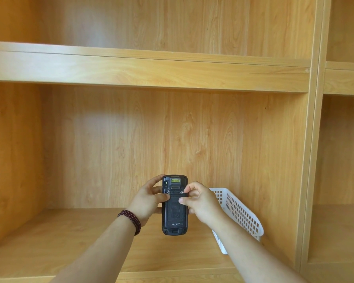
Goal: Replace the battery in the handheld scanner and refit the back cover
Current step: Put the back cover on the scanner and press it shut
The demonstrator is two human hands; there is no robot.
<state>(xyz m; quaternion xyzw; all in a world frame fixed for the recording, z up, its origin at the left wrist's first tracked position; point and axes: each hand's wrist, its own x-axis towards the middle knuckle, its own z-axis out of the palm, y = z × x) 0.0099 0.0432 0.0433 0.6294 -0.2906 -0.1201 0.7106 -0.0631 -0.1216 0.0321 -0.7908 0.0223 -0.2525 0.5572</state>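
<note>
A black handheld scanner [174,213] is held upright in front of me, its back facing me with the cover on and a "urovo" mark near the bottom. My left hand [146,203] grips its left edge, thumb resting near the left cover latch. My right hand [198,201] holds the right edge, with thumb and forefinger pinched at the right latch. No loose battery is in sight.
A white perforated plastic basket [240,213] stands on the wooden shelf [59,237] behind my right forearm. Another shelf board [151,66] runs overhead, and a vertical divider [313,139] closes the compartment on the right. A beaded bracelet [131,219] circles my left wrist.
</note>
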